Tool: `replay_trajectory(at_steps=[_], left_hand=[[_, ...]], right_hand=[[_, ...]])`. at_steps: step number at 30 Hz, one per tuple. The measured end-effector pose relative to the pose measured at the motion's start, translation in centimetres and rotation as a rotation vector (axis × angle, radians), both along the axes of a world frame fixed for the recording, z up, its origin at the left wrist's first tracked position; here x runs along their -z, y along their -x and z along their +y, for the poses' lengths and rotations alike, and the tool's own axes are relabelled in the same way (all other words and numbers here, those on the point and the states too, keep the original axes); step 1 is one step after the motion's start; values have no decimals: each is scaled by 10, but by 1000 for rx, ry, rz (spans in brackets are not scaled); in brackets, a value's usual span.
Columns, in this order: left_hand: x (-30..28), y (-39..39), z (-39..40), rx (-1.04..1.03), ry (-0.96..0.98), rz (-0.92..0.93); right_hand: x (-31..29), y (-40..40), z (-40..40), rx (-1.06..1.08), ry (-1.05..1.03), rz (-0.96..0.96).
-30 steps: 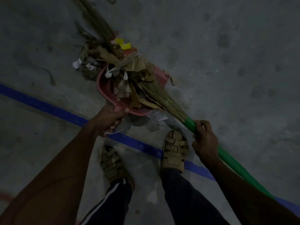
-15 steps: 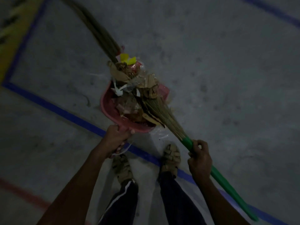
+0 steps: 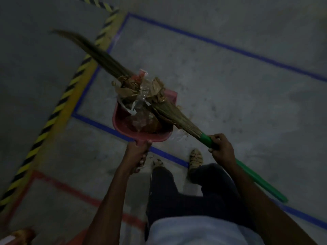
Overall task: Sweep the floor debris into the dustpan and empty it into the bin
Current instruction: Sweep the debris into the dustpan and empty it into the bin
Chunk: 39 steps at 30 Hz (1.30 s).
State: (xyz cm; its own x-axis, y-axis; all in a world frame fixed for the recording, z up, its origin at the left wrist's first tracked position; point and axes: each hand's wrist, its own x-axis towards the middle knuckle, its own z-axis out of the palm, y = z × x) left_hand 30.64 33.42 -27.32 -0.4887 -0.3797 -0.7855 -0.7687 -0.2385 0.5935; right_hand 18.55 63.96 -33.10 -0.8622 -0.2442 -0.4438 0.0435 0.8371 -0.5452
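Observation:
A pink dustpan hangs above the floor, heaped with debris: brown paper scraps, clear plastic and a red piece. My left hand grips its handle from below. A grass broom with a green handle lies across the heap, bristles pointing up and left. My right hand grips the green handle just behind the bristles. No bin shows in this view.
Grey concrete floor with blue tape lines, a yellow-and-black hazard stripe at left and a red tape line near me. My sandalled feet stand by the blue line. An unclear orange-red object sits bottom left.
The dustpan has left the floor and risen with the debris, the broom held over it. I have straightened up, and the view has pulled back to show more floor markings.

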Motion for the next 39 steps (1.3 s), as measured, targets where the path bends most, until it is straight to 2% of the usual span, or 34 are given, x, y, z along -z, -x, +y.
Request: replay_trajectory(at_steps=[5,9,14,20,27,32,39], left_hand=[[-54,-54,-10,-97,20,74],[-85,-89,-14,-176,34,111],[-112,-116,-3,-342,46,187],[-137,-141,50,-587,92,239],[-154,-182,132,-854,140,264],[-159,-225,184,-1063,148,211],[-161,-299,227,-1302,181,206]], right_hand=[[-66,-17,-15,-249,12,60],[-99,-22,-27,-495,79,90],[-126,-14,-45,-692,142,111],[-158,7,-43,-893,225,167],[-184,16,-48,-1078,279,123],[-186,-9,-68,-1286,359,118],[-189,-84,-105,-1483,424,132]])
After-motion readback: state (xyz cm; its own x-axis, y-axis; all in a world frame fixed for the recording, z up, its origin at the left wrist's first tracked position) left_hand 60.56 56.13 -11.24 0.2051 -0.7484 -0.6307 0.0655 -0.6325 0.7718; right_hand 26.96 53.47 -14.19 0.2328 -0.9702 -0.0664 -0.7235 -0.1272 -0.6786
